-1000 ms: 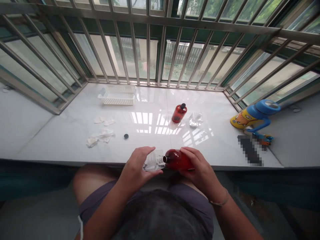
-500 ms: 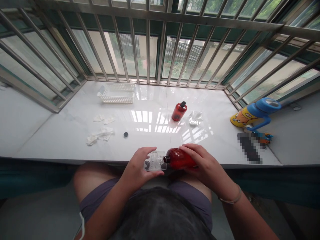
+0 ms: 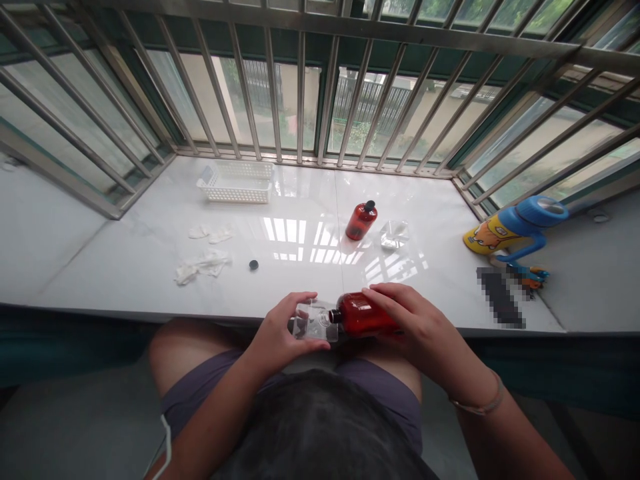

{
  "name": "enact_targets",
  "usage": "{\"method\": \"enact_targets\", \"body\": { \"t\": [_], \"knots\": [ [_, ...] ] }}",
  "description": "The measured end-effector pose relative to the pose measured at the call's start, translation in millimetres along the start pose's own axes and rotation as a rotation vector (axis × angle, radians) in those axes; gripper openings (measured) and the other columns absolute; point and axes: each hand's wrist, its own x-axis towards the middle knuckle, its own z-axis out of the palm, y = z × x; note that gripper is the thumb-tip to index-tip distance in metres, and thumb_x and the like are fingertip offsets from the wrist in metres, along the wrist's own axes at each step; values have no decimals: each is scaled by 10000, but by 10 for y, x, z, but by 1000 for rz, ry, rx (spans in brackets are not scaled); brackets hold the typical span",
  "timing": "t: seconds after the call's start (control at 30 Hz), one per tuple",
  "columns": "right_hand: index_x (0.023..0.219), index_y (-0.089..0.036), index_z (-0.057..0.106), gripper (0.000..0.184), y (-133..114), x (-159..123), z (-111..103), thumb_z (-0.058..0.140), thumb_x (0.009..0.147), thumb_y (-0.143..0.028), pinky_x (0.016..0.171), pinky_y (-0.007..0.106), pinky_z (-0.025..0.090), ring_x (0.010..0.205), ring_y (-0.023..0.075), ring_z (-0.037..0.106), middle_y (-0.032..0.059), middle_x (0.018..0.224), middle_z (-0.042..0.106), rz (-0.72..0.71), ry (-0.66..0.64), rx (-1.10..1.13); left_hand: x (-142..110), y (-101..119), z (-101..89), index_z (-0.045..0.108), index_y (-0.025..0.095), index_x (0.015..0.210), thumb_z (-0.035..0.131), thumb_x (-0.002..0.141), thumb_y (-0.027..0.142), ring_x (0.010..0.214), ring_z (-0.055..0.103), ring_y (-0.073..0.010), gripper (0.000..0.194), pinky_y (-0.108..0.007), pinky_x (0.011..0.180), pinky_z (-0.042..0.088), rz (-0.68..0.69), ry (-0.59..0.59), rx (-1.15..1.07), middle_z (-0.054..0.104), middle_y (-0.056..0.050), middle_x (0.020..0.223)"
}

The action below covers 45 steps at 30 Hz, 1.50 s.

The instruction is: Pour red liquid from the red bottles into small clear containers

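My left hand point(image 3: 280, 333) is closed round a clear, square-sided bottle point(image 3: 315, 321), thumb on the near side and fingers on the far side. In my right hand point(image 3: 417, 327) lies a red translucent bottle point(image 3: 361, 313), tipped on its side. Its black, uncapped neck points left and meets the mouth of the clear bottle; whether liquid passes between them I cannot tell. Both are held just over the front edge of the white counter point(image 3: 310, 280). A small black cap point(image 3: 254, 265) rests on the counter beyond my left hand.
Another red bottle point(image 3: 361, 221) with a black cap stands farther back, beside a clear square object point(image 3: 395, 235). Crumpled white tissues point(image 3: 203, 267) and a white basket point(image 3: 235, 190) are at left. A yellow-and-blue flask point(image 3: 515, 223) stands at right by a blurred dark object point(image 3: 501, 298). Metal bars point(image 3: 320, 100) line the window.
The clear bottle and the red bottle have shifted slightly right in view, still mouth to mouth. Both hands keep their hold. The whole view has moved a little.
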Motion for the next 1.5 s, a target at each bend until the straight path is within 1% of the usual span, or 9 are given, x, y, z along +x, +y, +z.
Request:
{"method": "enact_targets", "body": {
  "t": [0.1, 0.2, 0.37, 0.53, 0.73, 0.87, 1.07, 1.27, 1.5],
  "knots": [
    [1647, -354, 472, 778, -10, 9, -26, 716, 940, -139, 1055, 547, 623, 1286, 356, 677, 125, 1446, 665, -12, -13, -12, 2, -17, 13, 663, 310, 1398, 1028, 673, 464, 1134, 756, -294, 827, -433, 1002, 655, -18, -10, -40, 700, -90, 1417],
    [1642, -364, 480, 764, -19, 23, -50, 716, 946, -157, 1043, 548, 625, 1277, 359, 682, 120, 1446, 670, -8, -25, -16, 6, -26, 25, 663, 318, 1398, 1035, 665, 451, 1149, 754, -295, 833, -428, 1010, 649, -35, -17, -71, 694, -85, 1428],
    [1639, -368, 480, 778, -20, 28, -77, 718, 938, -126, 1053, 543, 616, 1283, 356, 673, 121, 1450, 667, -7, -59, -34, 13, -27, 32, 665, 310, 1396, 1041, 657, 426, 1122, 756, -292, 837, -435, 1016, 643, -55, -42, -110, 694, -89, 1411],
    [1632, -337, 481, 761, -20, 35, -109, 706, 941, -108, 1038, 523, 620, 1273, 342, 673, 137, 1444, 661, -32, -104, -47, 17, -25, 6, 667, 307, 1417, 1043, 658, 397, 1176, 742, -313, 852, -420, 1014, 637, -43, -104, -150, 711, -92, 1381],
    [1601, -272, 507, 722, -23, 59, -132, 720, 933, -98, 1019, 526, 629, 1252, 332, 679, 160, 1446, 648, -59, -153, -60, 17, -40, -21, 660, 289, 1423, 1042, 656, 433, 1219, 723, -322, 869, -429, 1049, 615, -52, -161, -160, 702, -103, 1400],
    [1597, -262, 504, 710, -24, 62, -139, 719, 940, -102, 1011, 529, 631, 1250, 334, 675, 165, 1444, 648, -73, -158, -83, 16, -60, -14, 656, 289, 1425, 1044, 650, 439, 1239, 714, -329, 880, -437, 1064, 606, -51, -163, -156, 698, -105, 1406],
    [1589, -260, 517, 695, -31, 73, -146, 708, 941, -97, 1013, 519, 629, 1240, 328, 678, 162, 1429, 657, -79, -150, -89, 21, -67, -11, 651, 297, 1426, 1042, 658, 429, 1227, 717, -312, 872, -425, 1059, 605, -43, -168, -165, 697, -92, 1402],
    [1596, -265, 505, 698, -34, 67, -149, 710, 949, -100, 1032, 517, 618, 1261, 330, 663, 162, 1441, 648, -80, -152, -86, 18, -51, -16, 658, 292, 1427, 1044, 654, 429, 1230, 716, -315, 874, -423, 1066, 604, -49, -161, -161, 698, -95, 1401],
    [1600, -275, 494, 681, -24, 72, -134, 674, 968, -95, 1036, 540, 616, 1269, 333, 657, 158, 1441, 644, -81, -152, -80, 20, -43, -15, 649, 293, 1434, 1042, 659, 416, 1257, 705, -320, 878, -440, 1091, 595, -44, -162, -153, 695, -93, 1401]
  ]
}}
